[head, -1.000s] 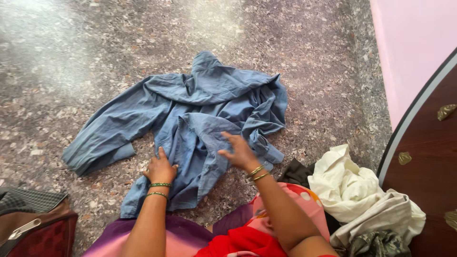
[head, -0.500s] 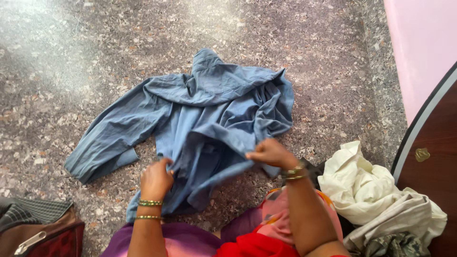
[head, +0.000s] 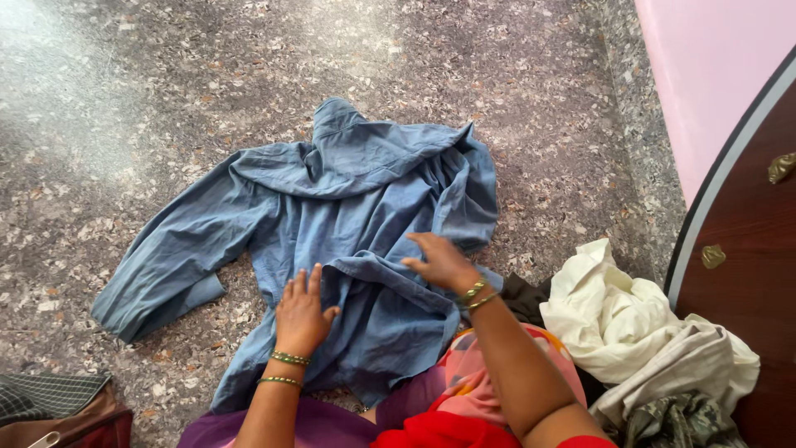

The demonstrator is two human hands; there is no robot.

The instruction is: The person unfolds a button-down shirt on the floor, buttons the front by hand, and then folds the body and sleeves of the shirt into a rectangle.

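Both hands have let go of the lifted front panel: left hand (head: 303, 311) and right hand (head: 439, 261) now press flat, fingers released, on the blue shirt (head: 356, 207) spread on the floor (head: 124, 124), smoothing it
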